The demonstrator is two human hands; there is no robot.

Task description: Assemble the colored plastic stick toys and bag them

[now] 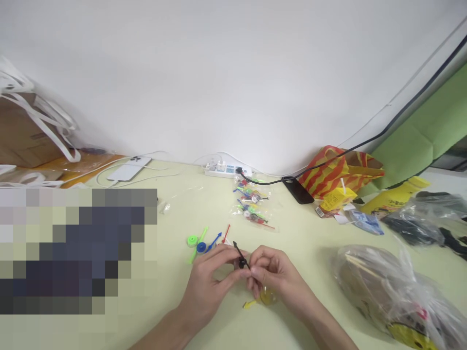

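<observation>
Between my two hands is a black plastic arrow spinner (241,257), its pointed end up and to the left. My left hand (219,274) grips it from the left, thumb and fingers closed around its middle. At the lower end, my right hand (273,272) pinches it between thumb and forefinger. Beyond my left hand lie a green spinner (192,240), a blue spinner (202,247) and a red arrow (226,233), partly hidden by my fingers. Below my hands a yellow arrow (250,305) rests beside a clear yellowish round piece (268,295).
Bagged coloured spinners (251,199) lie before a white power strip (228,169). A phone (129,168) is at the back left, a dark phone (298,189) back right. On the right are a drink carton (335,200) and a large plastic bag (386,287). Pixelation covers the lower left.
</observation>
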